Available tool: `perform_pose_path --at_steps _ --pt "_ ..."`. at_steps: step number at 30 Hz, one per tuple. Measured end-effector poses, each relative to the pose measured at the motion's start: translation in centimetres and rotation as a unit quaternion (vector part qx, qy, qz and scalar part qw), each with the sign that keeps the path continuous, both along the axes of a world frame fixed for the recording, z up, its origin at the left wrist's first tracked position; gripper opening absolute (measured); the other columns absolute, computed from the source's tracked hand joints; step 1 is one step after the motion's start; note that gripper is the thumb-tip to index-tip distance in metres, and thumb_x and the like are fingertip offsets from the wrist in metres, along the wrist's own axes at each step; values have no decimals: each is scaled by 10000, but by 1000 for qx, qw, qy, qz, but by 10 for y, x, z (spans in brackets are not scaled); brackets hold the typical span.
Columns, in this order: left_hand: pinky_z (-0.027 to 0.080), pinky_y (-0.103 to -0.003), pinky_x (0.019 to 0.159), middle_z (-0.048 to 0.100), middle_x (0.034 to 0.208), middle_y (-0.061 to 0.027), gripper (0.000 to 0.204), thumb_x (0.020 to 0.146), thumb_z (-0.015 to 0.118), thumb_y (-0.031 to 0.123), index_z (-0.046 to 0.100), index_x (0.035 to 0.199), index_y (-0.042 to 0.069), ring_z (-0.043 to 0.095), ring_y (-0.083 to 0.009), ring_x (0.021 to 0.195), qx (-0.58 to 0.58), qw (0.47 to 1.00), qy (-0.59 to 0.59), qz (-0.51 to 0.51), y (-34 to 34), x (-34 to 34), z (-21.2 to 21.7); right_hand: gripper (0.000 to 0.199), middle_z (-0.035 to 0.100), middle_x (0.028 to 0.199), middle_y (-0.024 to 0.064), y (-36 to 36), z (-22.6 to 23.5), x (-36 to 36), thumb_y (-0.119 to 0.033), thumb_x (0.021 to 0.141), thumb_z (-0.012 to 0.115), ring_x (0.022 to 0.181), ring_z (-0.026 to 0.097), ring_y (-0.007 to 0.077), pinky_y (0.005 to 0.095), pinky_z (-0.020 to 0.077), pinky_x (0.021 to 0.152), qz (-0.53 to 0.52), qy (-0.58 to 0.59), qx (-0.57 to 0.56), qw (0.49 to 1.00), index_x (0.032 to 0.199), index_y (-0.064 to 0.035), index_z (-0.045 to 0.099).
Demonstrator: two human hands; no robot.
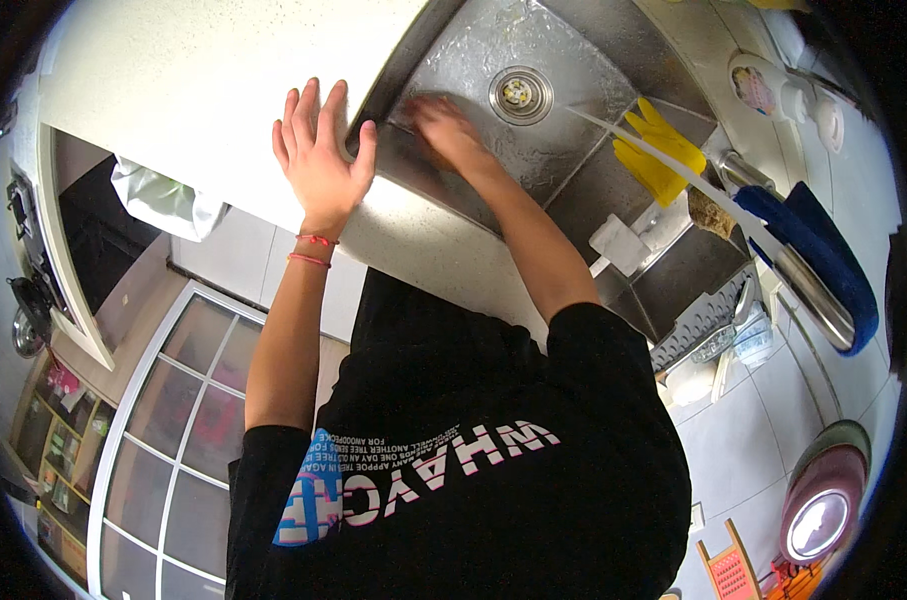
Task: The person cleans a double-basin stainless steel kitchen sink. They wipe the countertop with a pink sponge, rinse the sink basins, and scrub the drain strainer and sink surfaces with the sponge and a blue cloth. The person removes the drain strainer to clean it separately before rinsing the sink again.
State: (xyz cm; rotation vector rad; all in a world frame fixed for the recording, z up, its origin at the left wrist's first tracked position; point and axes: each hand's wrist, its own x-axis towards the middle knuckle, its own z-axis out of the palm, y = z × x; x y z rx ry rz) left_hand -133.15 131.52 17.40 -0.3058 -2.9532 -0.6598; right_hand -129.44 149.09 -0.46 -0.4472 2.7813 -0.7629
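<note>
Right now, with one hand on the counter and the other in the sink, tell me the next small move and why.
Probably sweep the right hand across the sink floor toward the drain. It is blurred on the wet steel beside the drain, seemingly mid-wipe. The left hand lies flat on the counter edge, so it can go on bracing.

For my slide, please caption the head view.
Left hand flat on pale speckled counter; right hand rubs inside steel sink.

Pale speckled countertop (173, 90), white floor tiles (743, 440), glass-paned white door (173, 420), bright even light
</note>
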Motion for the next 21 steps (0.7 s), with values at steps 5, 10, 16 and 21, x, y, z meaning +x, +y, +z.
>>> perform_pose_path --at_steps 5,10,16,21 --pt "183 -523 1119 419 1437 -112 528 847 615 368 530 1335 187 330 -331 1372 -7 1000 -8 -7 0 -1 -1 476 400 1479 -83 32 -6 -13 -154 943 417 1408 281 143 405 182 1178 167 -12 195 966 1402 -278 444" --pt "183 -546 1111 426 1426 -112 519 828 624 372 548 1310 196 326 -334 1373 0 1000 -13 10 -1 -1 0 500 289 1540 49 109 7 22 -245 966 430 1425 253 201 458 182 1163 -168 -119 166 964 1446 -123 362" --pt "164 -542 1119 412 1438 -119 553 833 630 376 519 1338 180 302 -333 1385 -8 1000 -15 -6 1 -2 -1 380 460 1423 64 38 9 5 -214 947 441 1293 442 288 397 330 1100 -101 -130 45 985 1307 -151 541" --pt "157 -538 1124 398 1446 -117 563 837 631 372 510 1349 173 287 -334 1392 -20 1000 -18 4 -3 2 -3 417 373 1498 10 115 16 60 -81 892 472 1395 314 203 394 233 1166 124 -59 57 989 1295 -158 550"
